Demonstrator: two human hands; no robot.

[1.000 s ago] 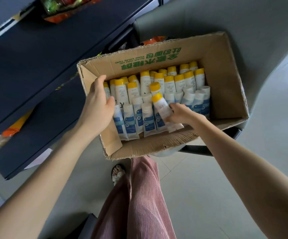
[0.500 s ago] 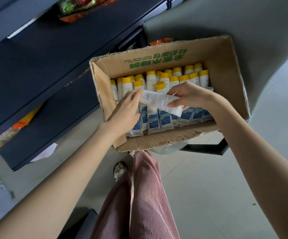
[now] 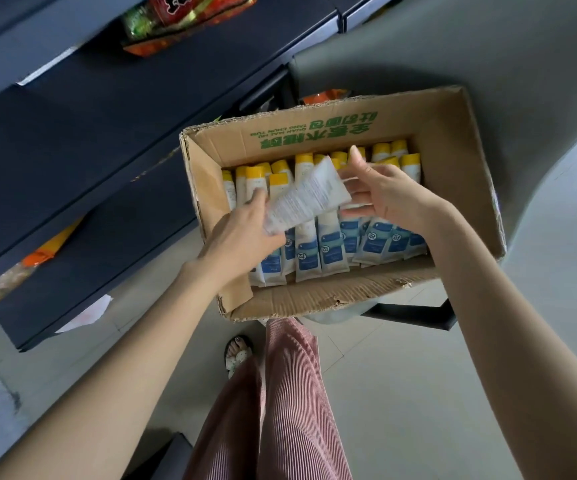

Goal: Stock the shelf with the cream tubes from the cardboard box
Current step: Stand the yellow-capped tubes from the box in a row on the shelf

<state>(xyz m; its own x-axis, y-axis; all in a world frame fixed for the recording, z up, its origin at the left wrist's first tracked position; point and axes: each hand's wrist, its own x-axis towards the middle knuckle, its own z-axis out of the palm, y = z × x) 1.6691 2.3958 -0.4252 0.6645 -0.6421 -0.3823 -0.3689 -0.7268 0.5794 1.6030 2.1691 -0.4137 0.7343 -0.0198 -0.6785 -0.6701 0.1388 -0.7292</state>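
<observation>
Along the left and upper left of the frame, dark shelf [image 3: 83, 140] boards, running diagonally. At the top centre, on an upper board, a red and green snack packet [image 3: 183, 19]. At the far left edge, lower down, orange packets [image 3: 43, 249] tucked between two boards, partly hidden.

In the centre left, left hand [image 3: 242, 233], reaching in over the near left corner of the cardboard box [image 3: 314, 301]. Thumb and fingers closed on the flat crimped end of one cream tube [image 3: 309, 195], which is raised above the others and lies slanted, printed back side up, cap end hidden behind the right hand.

In the middle of the frame, the open box itself, with green print on its far inner wall. Inside, the packed tubes [image 3: 328, 251], many, in rows, white and blue bodies with yellow caps pointing to the far wall, flat ends to the near wall.

To the centre right, right hand [image 3: 384, 195], above the box, fingers spread and loosely curved, fingertips at the upper end of the raised tube; whether gripping it or only touching, cannot tell.

At the bottom centre, pink striped trousers [image 3: 280, 403] and a foot in a sandal [image 3: 237, 355] on the grey floor [image 3: 418, 393].
</observation>
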